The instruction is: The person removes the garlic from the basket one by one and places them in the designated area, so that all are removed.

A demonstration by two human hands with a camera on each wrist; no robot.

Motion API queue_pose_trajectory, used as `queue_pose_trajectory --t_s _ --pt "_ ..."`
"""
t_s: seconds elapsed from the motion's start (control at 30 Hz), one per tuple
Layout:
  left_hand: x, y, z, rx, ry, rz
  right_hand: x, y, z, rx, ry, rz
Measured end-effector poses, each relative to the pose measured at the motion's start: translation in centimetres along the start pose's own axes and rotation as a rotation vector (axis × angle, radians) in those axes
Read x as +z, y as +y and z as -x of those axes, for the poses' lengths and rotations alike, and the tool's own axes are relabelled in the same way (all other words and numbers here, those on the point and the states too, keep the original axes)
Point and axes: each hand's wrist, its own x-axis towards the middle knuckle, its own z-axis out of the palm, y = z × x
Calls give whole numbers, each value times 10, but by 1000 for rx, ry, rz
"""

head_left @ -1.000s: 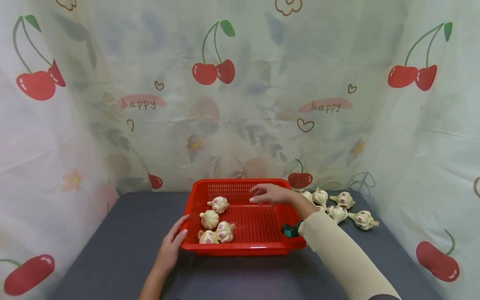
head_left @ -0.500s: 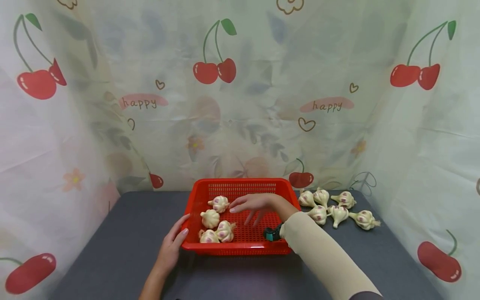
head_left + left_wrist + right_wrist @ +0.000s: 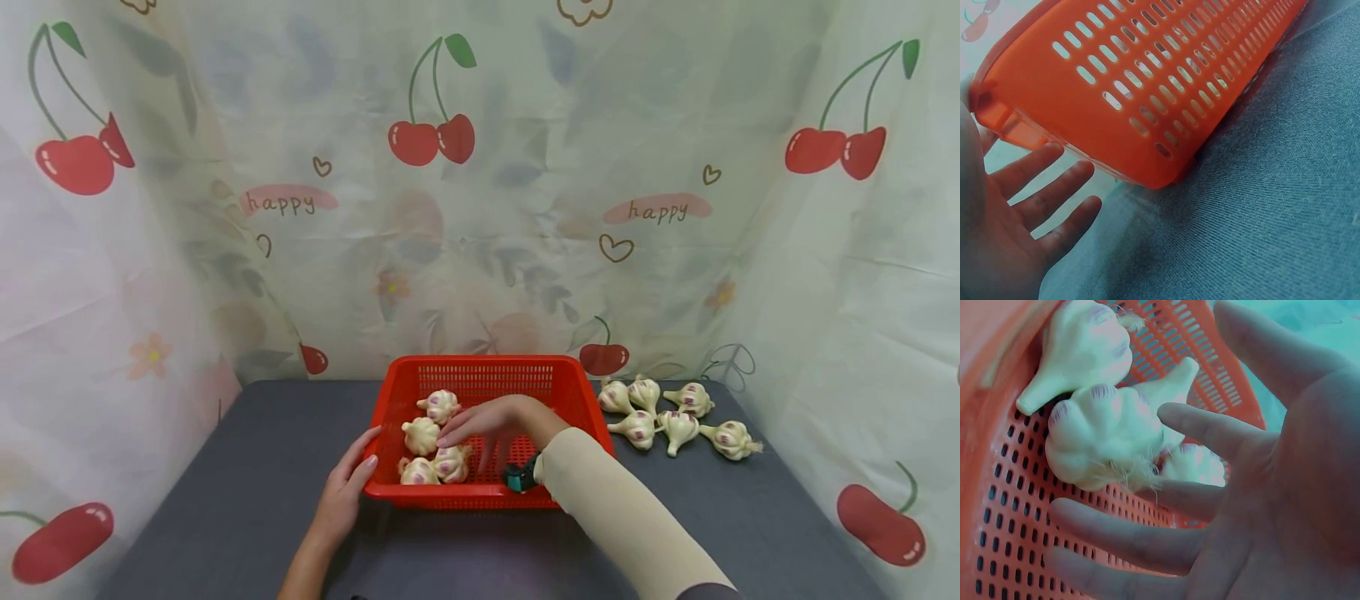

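Observation:
A red plastic basket (image 3: pixel 480 492) stands on the dark table, with several garlic bulbs (image 3: pixel 420 437) at its left side. My left hand (image 3: pixel 339 498) holds the basket's left rim at thumb and index finger; in the left wrist view the other fingers (image 3: pixel 1054 194) extend apart beneath the rim. Over the inside of the basket my right hand (image 3: pixel 495 421) reaches in beside the garlic, fingers extended and spread. In the right wrist view that hand (image 3: pixel 1241 506) holds nothing, and its fingers lie close to a garlic bulb (image 3: pixel 1100 437); whether they touch is unclear.
More garlic bulbs (image 3: pixel 678 429) lie on the table (image 3: pixel 262 467) to the right of the basket. A curtain (image 3: pixel 510 275) printed with cherries surrounds the back and sides.
My right hand has moved left and lower within the basket, toward the garlic bulbs. The left hand and the basket have stayed where they were.

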Motion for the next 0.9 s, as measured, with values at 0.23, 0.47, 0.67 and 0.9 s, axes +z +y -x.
queue_pose_trajectory --t_s 0.23,0.47,0.67,0.9 --pt "0 1 0 -3 4 1 6 -3 -7 61 -41 91" --pt "-1 2 0 13 1 0 5 3 -6 116 -77 113" --pt "0 3 0 4 8 -8 1 10 -2 100 -116 128" --pt "0 2 0 6 8 -10 -3 18 7 33 -67 107"
